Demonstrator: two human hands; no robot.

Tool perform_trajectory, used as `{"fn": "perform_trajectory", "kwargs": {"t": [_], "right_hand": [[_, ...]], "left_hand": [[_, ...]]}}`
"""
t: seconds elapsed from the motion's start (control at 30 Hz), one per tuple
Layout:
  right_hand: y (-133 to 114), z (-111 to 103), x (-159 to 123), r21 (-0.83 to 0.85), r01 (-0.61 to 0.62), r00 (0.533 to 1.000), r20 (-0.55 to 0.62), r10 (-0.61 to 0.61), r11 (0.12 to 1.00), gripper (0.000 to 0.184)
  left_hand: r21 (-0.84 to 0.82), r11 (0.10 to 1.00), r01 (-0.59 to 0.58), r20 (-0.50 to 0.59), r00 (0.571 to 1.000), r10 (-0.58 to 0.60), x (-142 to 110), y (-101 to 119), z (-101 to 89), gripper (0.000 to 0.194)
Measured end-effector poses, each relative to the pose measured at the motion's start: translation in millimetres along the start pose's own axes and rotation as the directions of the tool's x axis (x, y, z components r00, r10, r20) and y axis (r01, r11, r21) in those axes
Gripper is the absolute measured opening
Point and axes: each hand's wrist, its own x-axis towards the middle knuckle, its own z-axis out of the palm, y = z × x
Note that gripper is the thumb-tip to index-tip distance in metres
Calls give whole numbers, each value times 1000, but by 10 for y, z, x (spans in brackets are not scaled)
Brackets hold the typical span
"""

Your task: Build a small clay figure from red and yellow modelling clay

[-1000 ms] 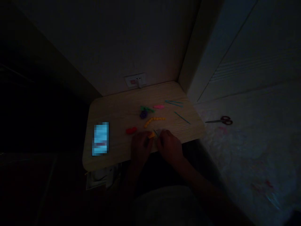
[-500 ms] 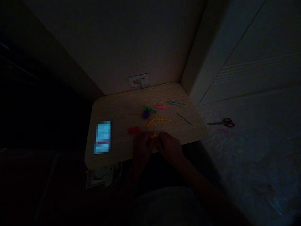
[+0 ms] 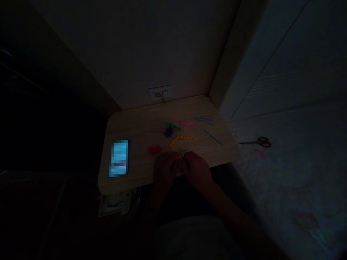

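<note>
And here you are in the gloom, fingers bent, your left hand (image 3: 165,168) pinching a small orange piece (image 3: 178,157) just above the near edge of the wooden table (image 3: 132,133), your right hand (image 3: 197,168) close beside it, fingertips gathered at a thin bluish stick (image 3: 180,153), though it's too dark to tell how firmly they grip! Just beyond your hands lies the knobbly yellow strand (image 3: 180,138), with the red piece (image 3: 154,150) near your left knuckles and purple coils (image 3: 168,132) against the green piece (image 3: 173,126) farther back!
</note>
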Motion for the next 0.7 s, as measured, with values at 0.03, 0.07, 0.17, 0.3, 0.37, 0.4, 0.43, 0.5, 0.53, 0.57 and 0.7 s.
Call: {"fn": "perform_trajectory", "kwargs": {"t": [0.03, 0.07, 0.17, 0.3, 0.37, 0.4, 0.43, 0.5, 0.53, 0.57, 0.7], "right_hand": [[-4, 2, 0, 0, 6, 1000, 1, -6, 1000, 14], [-5, 6, 0, 1, 8, 1000, -2, -8, 1000, 13], [10, 33, 0, 24, 10, 1000, -22, -10, 1000, 13], [89, 70, 6, 79, 17, 996, -84, -10, 997, 12], [143, 69, 9, 106, 0, 991, -129, 14, 994, 10], [170, 63, 10, 122, -10, 988, -150, 28, 993, 10], [195, 52, 11, 139, -15, 985, -166, 38, 990, 10], [240, 25, 9, 170, -15, 982, -181, 46, 985, 9], [259, 11, 8, 181, -16, 981, -185, 50, 983, 9], [277, -2, 7, 190, -17, 980, -190, 54, 982, 8], [330, -43, 3, 213, -27, 976, -206, 72, 977, 8]], "left_hand": [[3, 1000, -3, 2, 1000, 3, -2, 0, -1, 16], [7, 1000, -6, 5, 1000, 6, -3, -1, -2, 16], [5, 1000, -18, 2, 1000, 18, -8, -7, 1, 15], [-13, 1000, 11, -53, 999, -12, -22, -31, 31, 19], [-36, 998, 57, -91, 994, -60, -26, -43, 50, 27], [-51, 996, 78, -101, 991, -83, -24, -46, 56, 29], [-65, 993, 95, -103, 990, -101, -20, -47, 59, 30], [-82, 990, 114, -99, 988, -122, -5, -44, 51, 26], [-89, 989, 118, -99, 987, -127, 4, -41, 42, 23], [-98, 988, 116, -99, 987, -126, 13, -39, 31, 20], [-155, 986, 65, -89, 993, -80, 33, -37, -22, 18]]}}
